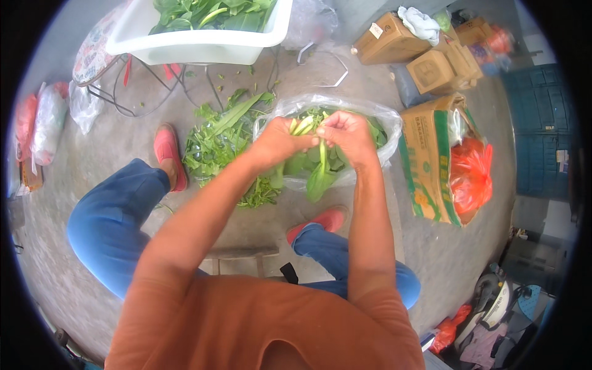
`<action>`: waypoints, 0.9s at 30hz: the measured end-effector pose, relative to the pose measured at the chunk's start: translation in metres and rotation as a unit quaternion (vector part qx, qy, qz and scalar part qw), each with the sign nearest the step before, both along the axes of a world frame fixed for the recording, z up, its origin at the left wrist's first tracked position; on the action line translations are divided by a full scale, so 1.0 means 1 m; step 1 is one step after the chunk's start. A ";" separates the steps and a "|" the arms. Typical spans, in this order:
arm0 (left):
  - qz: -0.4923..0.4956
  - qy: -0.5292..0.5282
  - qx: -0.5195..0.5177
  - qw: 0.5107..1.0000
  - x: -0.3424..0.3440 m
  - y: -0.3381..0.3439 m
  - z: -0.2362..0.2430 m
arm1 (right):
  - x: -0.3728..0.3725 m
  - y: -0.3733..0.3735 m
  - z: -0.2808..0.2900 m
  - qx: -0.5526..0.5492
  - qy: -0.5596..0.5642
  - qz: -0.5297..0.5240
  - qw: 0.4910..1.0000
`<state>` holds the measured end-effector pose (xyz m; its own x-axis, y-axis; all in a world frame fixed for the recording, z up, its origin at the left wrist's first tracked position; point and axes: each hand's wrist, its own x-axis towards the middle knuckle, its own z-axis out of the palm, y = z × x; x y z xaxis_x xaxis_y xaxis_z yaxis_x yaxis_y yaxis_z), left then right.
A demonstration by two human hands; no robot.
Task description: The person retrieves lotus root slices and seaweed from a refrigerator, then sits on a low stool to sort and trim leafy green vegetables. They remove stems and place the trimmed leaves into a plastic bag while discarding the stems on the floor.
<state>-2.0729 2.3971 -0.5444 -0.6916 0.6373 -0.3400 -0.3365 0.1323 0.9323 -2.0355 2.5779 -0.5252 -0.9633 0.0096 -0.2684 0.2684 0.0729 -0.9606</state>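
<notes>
My left hand [285,140] is closed around pale stems of leafy greens [301,126] above a clear plastic bag [386,148] of greens. My right hand [345,132] pinches a green stalk [323,157] at its upper end, its broad leaf hanging down. The two hands are close together. A loose heap of cut greens and trimmings [209,142] lies on the floor left of the bag.
A white tub [185,46] of greens stands at the top, near a round stool [98,28] with wire legs. Cardboard boxes [431,71] are stacked at upper right; a banana box [425,172] with red bags stands right. My feet and a low wooden seat are below.
</notes>
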 end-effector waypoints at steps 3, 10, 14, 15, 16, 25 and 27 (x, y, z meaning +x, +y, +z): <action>-0.080 0.124 -0.075 0.986 -0.011 -0.024 -0.006 | 0.006 -0.004 0.004 -0.037 0.009 0.038 0.999; -0.002 -0.095 0.067 0.993 0.005 -0.025 0.002 | 0.009 -0.020 -0.005 -0.187 0.012 -0.060 0.980; 0.002 -0.112 0.076 0.991 0.010 -0.022 -0.003 | 0.010 -0.033 -0.007 -0.167 -0.012 -0.057 0.984; -0.017 -0.073 0.038 0.996 0.008 -0.025 -0.005 | 0.011 -0.035 -0.006 -0.150 -0.020 -0.055 0.987; -0.036 -0.034 0.000 0.999 0.006 -0.028 -0.007 | 0.010 -0.037 -0.007 -0.126 -0.016 -0.041 0.991; -0.110 0.145 -0.217 0.959 -0.007 -0.047 -0.005 | 0.012 -0.053 -0.042 0.150 0.090 -0.107 0.979; -0.079 0.151 -0.192 0.967 -0.005 -0.050 -0.019 | 0.012 -0.047 -0.045 0.183 0.097 -0.145 0.968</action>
